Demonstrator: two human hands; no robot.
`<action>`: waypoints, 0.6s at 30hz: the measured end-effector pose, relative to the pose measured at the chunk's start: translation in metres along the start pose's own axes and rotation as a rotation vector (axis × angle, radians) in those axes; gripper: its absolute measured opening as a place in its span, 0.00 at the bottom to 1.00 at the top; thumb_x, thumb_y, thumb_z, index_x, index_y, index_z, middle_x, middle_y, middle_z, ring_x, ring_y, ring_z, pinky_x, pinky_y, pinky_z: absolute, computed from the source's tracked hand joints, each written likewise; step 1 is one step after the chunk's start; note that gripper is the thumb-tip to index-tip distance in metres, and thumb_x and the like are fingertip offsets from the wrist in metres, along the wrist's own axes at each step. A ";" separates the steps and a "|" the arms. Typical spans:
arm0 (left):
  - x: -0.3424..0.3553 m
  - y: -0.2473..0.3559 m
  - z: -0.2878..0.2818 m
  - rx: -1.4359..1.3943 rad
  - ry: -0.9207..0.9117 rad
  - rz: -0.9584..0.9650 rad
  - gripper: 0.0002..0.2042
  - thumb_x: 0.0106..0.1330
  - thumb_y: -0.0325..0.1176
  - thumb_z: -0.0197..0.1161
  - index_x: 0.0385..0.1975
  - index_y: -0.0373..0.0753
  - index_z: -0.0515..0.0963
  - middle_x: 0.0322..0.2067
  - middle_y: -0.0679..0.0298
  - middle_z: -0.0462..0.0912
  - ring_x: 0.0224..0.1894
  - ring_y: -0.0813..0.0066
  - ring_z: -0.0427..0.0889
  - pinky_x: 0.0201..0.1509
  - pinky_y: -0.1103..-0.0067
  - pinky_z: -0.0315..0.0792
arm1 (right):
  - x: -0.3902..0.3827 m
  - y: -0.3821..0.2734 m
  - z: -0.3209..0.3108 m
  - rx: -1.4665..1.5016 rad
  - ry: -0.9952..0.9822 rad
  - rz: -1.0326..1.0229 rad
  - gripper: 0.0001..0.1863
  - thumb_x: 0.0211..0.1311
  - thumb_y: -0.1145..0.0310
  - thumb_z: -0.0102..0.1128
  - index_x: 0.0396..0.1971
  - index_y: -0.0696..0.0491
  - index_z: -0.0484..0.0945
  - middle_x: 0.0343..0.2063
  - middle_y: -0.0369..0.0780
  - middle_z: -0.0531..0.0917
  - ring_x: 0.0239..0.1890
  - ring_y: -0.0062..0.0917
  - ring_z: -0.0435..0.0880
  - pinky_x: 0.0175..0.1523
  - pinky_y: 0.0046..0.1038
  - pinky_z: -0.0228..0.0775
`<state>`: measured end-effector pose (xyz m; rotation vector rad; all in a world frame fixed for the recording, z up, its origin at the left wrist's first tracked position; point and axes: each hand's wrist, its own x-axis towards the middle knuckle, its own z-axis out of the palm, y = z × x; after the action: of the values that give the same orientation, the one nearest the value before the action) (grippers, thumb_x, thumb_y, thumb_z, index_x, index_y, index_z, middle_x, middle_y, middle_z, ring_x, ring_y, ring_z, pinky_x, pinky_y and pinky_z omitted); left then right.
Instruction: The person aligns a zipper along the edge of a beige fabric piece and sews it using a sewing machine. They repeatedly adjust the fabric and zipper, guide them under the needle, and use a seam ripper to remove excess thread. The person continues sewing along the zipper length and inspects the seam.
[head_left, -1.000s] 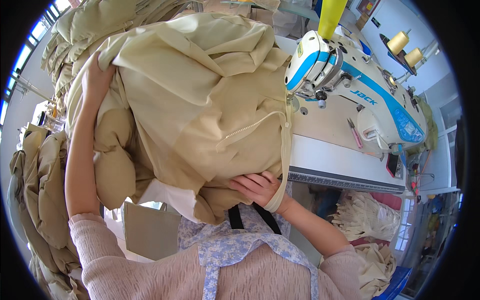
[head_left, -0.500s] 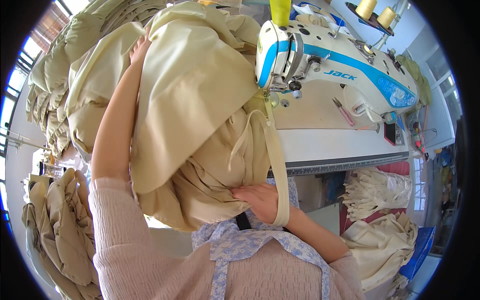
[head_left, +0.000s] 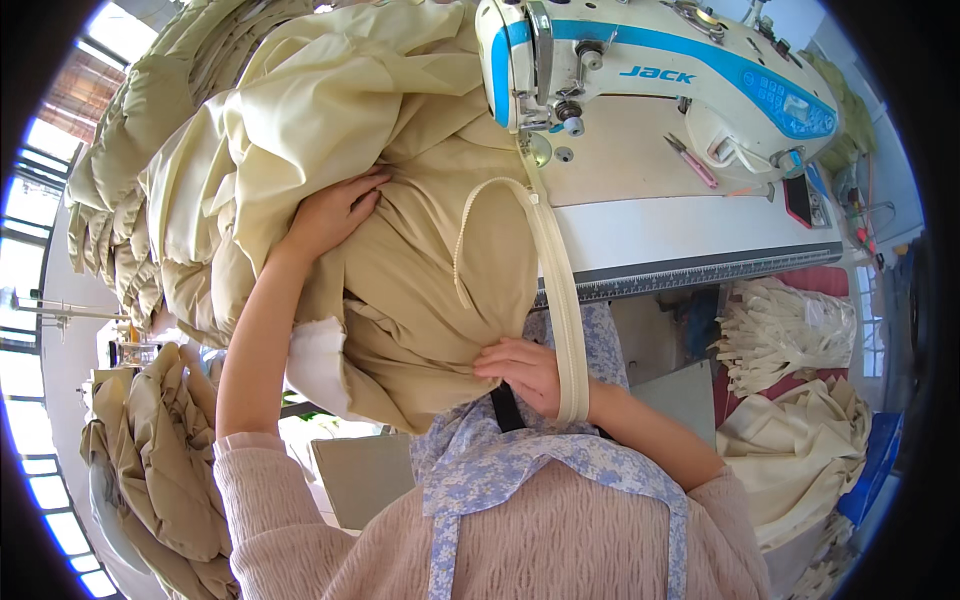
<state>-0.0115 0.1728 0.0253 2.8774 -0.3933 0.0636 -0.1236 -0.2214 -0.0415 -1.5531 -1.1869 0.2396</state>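
A large tan garment (head_left: 430,270) spreads in folds before me, running up to the needle area of the white and blue sewing machine (head_left: 590,60). Its paler cream side (head_left: 310,110) is bunched at the far left. My left hand (head_left: 335,212) lies on the folds with its fingers stretched out. At the near edge, my right hand (head_left: 525,372) pinches the tan cloth. A cream zipper tape (head_left: 562,290) comes down from under the machine and loops over my right wrist; its other strand curls on the garment. White material (head_left: 318,365) shows at the garment's left edge.
Pink-handled snips (head_left: 692,162) and a red-edged dark device (head_left: 799,202) lie on the machine table (head_left: 650,235). Wrapped cream strips (head_left: 785,330) and cream cloth (head_left: 795,440) are piled at the right. More tan garments (head_left: 155,450) hang at the left.
My left hand has come nearer from the far left onto the tan folds. The pale flap now lies back, uncovering more tan cloth and the white material. My right hand keeps its grip.
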 end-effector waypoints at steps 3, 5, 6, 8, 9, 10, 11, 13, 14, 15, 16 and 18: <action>-0.010 0.022 -0.008 0.051 0.127 -0.033 0.16 0.71 0.30 0.60 0.57 0.40 0.82 0.58 0.61 0.83 0.61 0.57 0.80 0.69 0.69 0.70 | -0.028 0.002 -0.003 0.895 0.237 0.517 0.19 0.79 0.70 0.45 0.64 0.61 0.72 0.53 0.48 0.84 0.57 0.41 0.84 0.64 0.39 0.77; -0.010 0.076 -0.024 0.075 0.308 0.037 0.16 0.67 0.28 0.63 0.54 0.40 0.83 0.53 0.59 0.86 0.57 0.56 0.82 0.66 0.68 0.74 | -0.047 -0.005 -0.020 1.429 0.560 0.830 0.23 0.82 0.64 0.42 0.67 0.62 0.68 0.53 0.50 0.83 0.53 0.39 0.86 0.61 0.40 0.79; -0.011 0.108 -0.031 0.116 0.365 0.117 0.16 0.65 0.26 0.64 0.53 0.39 0.83 0.53 0.59 0.86 0.58 0.57 0.83 0.65 0.68 0.75 | -0.053 -0.010 -0.026 1.431 0.570 0.686 0.23 0.83 0.63 0.40 0.67 0.62 0.68 0.52 0.51 0.83 0.51 0.38 0.87 0.60 0.39 0.80; -0.015 0.172 -0.027 -0.042 0.393 0.253 0.17 0.63 0.25 0.64 0.53 0.38 0.83 0.54 0.59 0.85 0.59 0.58 0.82 0.66 0.67 0.75 | -0.057 -0.022 -0.038 1.303 0.647 0.562 0.24 0.84 0.60 0.37 0.66 0.62 0.67 0.50 0.53 0.83 0.48 0.37 0.88 0.57 0.37 0.81; -0.016 0.199 -0.015 -0.230 0.377 0.311 0.18 0.62 0.26 0.65 0.54 0.39 0.82 0.55 0.59 0.84 0.61 0.58 0.81 0.67 0.66 0.75 | -0.054 -0.028 -0.040 1.203 0.556 0.603 0.23 0.84 0.60 0.38 0.65 0.62 0.67 0.49 0.53 0.84 0.48 0.37 0.88 0.57 0.38 0.81; -0.012 0.219 -0.001 -0.217 0.320 0.281 0.19 0.61 0.27 0.66 0.54 0.39 0.82 0.56 0.59 0.84 0.60 0.58 0.81 0.66 0.66 0.75 | -0.047 -0.032 -0.042 1.084 0.446 0.646 0.22 0.84 0.60 0.38 0.63 0.62 0.68 0.48 0.52 0.84 0.47 0.37 0.88 0.57 0.38 0.81; -0.009 0.232 0.015 -0.150 0.295 0.334 0.19 0.61 0.28 0.66 0.54 0.39 0.82 0.57 0.59 0.83 0.59 0.58 0.81 0.66 0.66 0.75 | -0.040 -0.037 -0.042 0.967 0.344 0.670 0.22 0.84 0.60 0.39 0.61 0.62 0.69 0.47 0.52 0.85 0.47 0.37 0.88 0.56 0.39 0.81; 0.011 0.228 0.044 -0.100 0.336 0.205 0.22 0.62 0.26 0.65 0.59 0.39 0.80 0.59 0.57 0.81 0.56 0.55 0.81 0.61 0.65 0.76 | -0.019 -0.044 -0.036 1.114 0.328 0.529 0.19 0.85 0.61 0.39 0.57 0.60 0.71 0.46 0.50 0.85 0.49 0.39 0.88 0.58 0.39 0.80; 0.020 0.221 0.056 -0.042 0.316 0.163 0.24 0.62 0.25 0.65 0.61 0.39 0.79 0.61 0.57 0.80 0.55 0.54 0.81 0.59 0.65 0.77 | -0.010 -0.047 -0.033 1.161 0.324 0.477 0.18 0.85 0.61 0.39 0.57 0.60 0.71 0.47 0.50 0.85 0.50 0.39 0.88 0.58 0.39 0.80; 0.028 0.212 0.064 -0.055 0.361 0.164 0.24 0.62 0.26 0.65 0.61 0.40 0.79 0.60 0.57 0.80 0.53 0.54 0.81 0.58 0.65 0.77 | -0.001 -0.049 -0.032 1.205 0.333 0.435 0.18 0.85 0.61 0.39 0.57 0.59 0.71 0.47 0.50 0.85 0.51 0.39 0.88 0.59 0.39 0.80; 0.034 0.204 0.069 -0.059 0.369 0.170 0.24 0.62 0.27 0.66 0.60 0.41 0.79 0.60 0.57 0.81 0.52 0.53 0.81 0.57 0.64 0.77 | 0.005 -0.051 -0.032 1.245 0.316 0.405 0.17 0.84 0.63 0.40 0.55 0.59 0.73 0.49 0.48 0.85 0.54 0.37 0.86 0.61 0.37 0.78; 0.043 0.191 0.070 -0.131 0.413 0.186 0.20 0.61 0.24 0.63 0.55 0.43 0.83 0.56 0.59 0.83 0.51 0.55 0.82 0.56 0.64 0.77 | 0.014 -0.051 -0.039 1.071 0.246 0.444 0.16 0.84 0.66 0.38 0.54 0.59 0.74 0.49 0.48 0.85 0.55 0.37 0.85 0.62 0.39 0.76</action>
<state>-0.0203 -0.0336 0.0036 2.5991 -0.5543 0.6270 -0.1182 -0.2408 0.0207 -0.8124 -0.3475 0.8009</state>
